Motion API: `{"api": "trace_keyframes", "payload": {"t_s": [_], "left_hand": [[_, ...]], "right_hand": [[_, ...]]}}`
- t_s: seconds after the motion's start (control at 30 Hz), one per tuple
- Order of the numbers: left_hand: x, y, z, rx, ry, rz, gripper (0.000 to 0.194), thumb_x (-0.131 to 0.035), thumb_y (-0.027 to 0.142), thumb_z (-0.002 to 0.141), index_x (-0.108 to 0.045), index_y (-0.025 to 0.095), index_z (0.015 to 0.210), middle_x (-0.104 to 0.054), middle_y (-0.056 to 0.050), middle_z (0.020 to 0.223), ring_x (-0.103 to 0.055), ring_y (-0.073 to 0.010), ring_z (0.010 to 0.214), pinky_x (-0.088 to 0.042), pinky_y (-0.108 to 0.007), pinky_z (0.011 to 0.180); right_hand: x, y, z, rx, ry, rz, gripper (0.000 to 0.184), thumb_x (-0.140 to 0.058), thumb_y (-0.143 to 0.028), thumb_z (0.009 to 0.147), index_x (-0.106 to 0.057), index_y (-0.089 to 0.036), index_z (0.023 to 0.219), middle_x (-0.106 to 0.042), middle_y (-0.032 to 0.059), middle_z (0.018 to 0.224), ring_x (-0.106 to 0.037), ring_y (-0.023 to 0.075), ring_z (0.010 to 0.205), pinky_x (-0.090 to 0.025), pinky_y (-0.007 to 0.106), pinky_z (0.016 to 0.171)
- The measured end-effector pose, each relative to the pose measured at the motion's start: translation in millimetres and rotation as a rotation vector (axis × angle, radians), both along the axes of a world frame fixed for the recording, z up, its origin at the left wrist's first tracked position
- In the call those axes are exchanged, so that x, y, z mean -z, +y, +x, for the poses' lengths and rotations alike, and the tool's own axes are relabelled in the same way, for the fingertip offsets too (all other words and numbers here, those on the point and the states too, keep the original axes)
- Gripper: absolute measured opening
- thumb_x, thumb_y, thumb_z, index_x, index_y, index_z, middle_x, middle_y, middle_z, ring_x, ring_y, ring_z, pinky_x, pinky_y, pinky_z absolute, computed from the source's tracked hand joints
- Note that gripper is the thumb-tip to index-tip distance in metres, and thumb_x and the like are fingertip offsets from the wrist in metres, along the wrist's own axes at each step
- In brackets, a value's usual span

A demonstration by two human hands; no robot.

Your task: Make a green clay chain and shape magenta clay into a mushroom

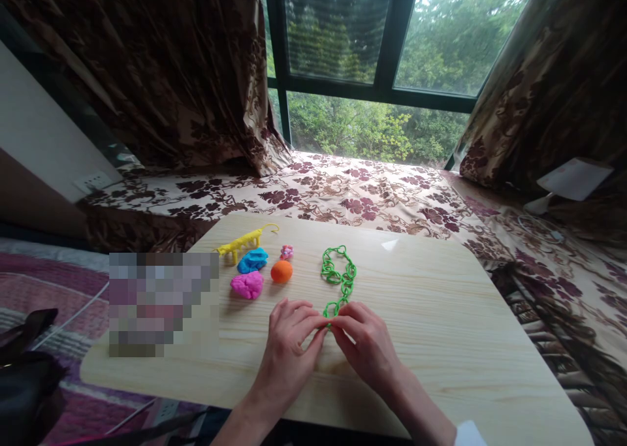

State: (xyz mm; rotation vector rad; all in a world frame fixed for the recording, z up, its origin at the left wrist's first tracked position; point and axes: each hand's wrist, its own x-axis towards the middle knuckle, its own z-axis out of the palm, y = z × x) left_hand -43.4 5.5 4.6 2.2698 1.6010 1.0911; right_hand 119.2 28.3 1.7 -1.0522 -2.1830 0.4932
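Observation:
A green chain of looped links (347, 281) lies curled on the pale wooden table (441, 341), its near end running down to my fingertips. My left hand (291, 335) pinches that end from the left, thumb and forefinger together. From the right, my right hand (365, 338) pinches it too, the fingertips of both hands almost touching. The link between them is mostly hidden by the fingers. To the left of the chain sit an orange ball (281, 271), a pink lump of modelling clay (247, 285) and a blue lump (253, 261).
A yellow four-legged figure with a thin curled tail (240, 242) stands behind the blue lump. Near the orange ball is a small pink multicoloured piece (287, 252). A blurred patch (164, 305) covers the table's left side. A white lamp (573, 178) stands on the flowered window seat (362, 198).

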Motion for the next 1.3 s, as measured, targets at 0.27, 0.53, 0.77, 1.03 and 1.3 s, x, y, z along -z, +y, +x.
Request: {"api": "trace_keyframes", "payload": {"t_s": [0.27, 0.53, 0.77, 1.03, 1.3], "left_hand": [[-1.8, 0.7, 3.4, -0.027, 0.054, 0.054, 0.019, -0.051, 0.013, 0.077, -0.065, 0.025, 0.081, -0.065, 0.001, 0.08, -0.054, -0.0188, 0.092, -0.021, -0.046, 0.101], [2.7, -1.8, 3.1, -0.028, 0.034, 0.082, 0.017, -0.052, 0.013, 0.076, -0.064, 0.025, 0.08, -0.063, -0.001, 0.081, -0.053, -0.0199, 0.093, -0.024, -0.045, 0.1], [1.6, -5.1, 1.1, -0.02, 0.043, 0.055, 0.023, -0.051, 0.01, 0.075, -0.064, 0.025, 0.086, -0.062, -0.001, 0.085, -0.052, -0.02, 0.095, -0.025, -0.045, 0.1], [2.7, -8.6, -6.9, -0.03, 0.125, 0.028, 0.024, -0.05, 0.012, 0.078, -0.065, 0.027, 0.088, -0.061, -0.001, 0.081, -0.051, -0.0198, 0.095, -0.022, -0.047, 0.101], [6.3, -27.2, -28.8, -0.036, 0.201, -0.017, 0.03, -0.052, 0.012, 0.075, -0.061, 0.026, 0.1, -0.058, -0.003, 0.094, -0.05, -0.0206, 0.096, -0.025, -0.049, 0.097]], "right_hand": [[1.9, 0.5, 4.1, -0.011, 0.102, -0.07, 0.02, -0.048, -0.018, 0.084, -0.061, -0.022, 0.099, -0.058, 0.006, 0.091, -0.053, 0.0167, 0.085, -0.045, 0.029, 0.075], [-11.1, 1.1, 9.9, -0.064, 0.095, -0.19, 0.015, -0.053, -0.021, 0.082, -0.065, -0.023, 0.09, -0.056, 0.0035, 0.086, -0.054, 0.0157, 0.083, -0.044, 0.028, 0.075], [-0.3, -0.1, -2.6, -0.027, 0.17, -0.179, 0.01, -0.054, -0.016, 0.079, -0.062, -0.019, 0.073, -0.055, 0.002, 0.077, -0.053, 0.0143, 0.076, -0.043, 0.026, 0.07], [1.9, -5.8, -2.8, -0.043, 0.048, -0.16, 0.017, -0.056, -0.018, 0.078, -0.062, -0.023, 0.093, -0.056, 0.0037, 0.087, -0.053, 0.0162, 0.08, -0.043, 0.028, 0.072], [-5.4, -0.2, 28.5, 0.067, 0.084, -0.211, 0.021, -0.045, -0.016, 0.085, -0.06, -0.022, 0.097, -0.059, 0.0025, 0.086, -0.056, 0.0122, 0.071, -0.043, 0.023, 0.067]]}}
